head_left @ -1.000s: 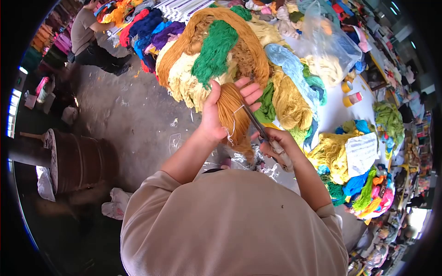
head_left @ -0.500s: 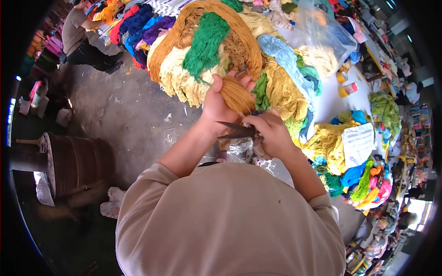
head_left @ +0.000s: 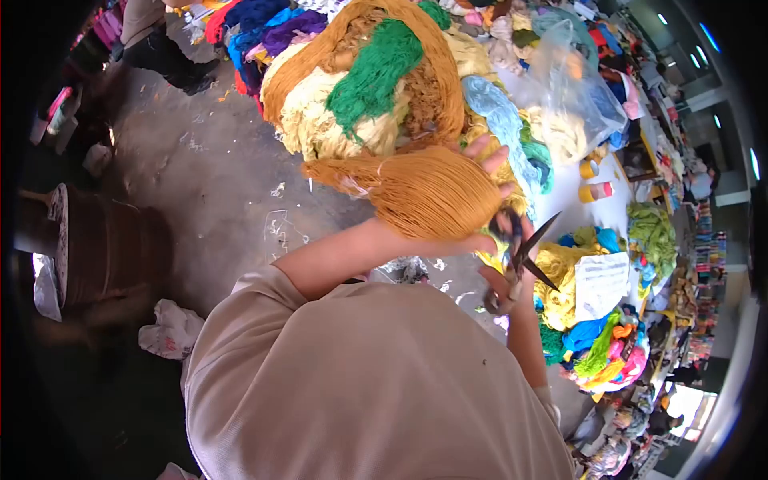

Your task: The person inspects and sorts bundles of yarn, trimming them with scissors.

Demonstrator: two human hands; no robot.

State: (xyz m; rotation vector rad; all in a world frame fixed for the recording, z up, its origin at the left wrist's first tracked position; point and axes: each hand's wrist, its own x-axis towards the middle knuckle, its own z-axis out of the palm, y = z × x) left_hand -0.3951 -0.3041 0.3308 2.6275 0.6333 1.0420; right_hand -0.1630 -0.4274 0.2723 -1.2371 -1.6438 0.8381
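Note:
A skein of golden-brown yarn (head_left: 436, 192) lies across my left hand (head_left: 490, 162), whose fingers spread out past its right end with the thumb below. The skein's loose tail trails left toward the yarn pile. Just right of it, my right hand (head_left: 504, 282) has dark scissors (head_left: 532, 254) in its fingers, blades apart and pointing right. Part of the right hand is blurred. Ahead lies a large heap of yarn with a green hank (head_left: 376, 76), a cream hank (head_left: 308, 112) and a brown-orange hank (head_left: 444, 64). A light blue hank (head_left: 500, 112) sits beside it.
A rusty drum (head_left: 112, 248) stands at left, with a white bag (head_left: 172, 328) on the floor near it. To the right are a clear plastic bag (head_left: 572, 96), yellow cones (head_left: 594, 192), a paper sheet (head_left: 602, 286) and a multicoloured yarn bundle (head_left: 612, 352). Another person (head_left: 156, 48) stands back left.
The golden-brown skein has spread out wider and its tail now trails left. My right hand has moved right and down with the scissors, whose blades have turned from pointing left to pointing right.

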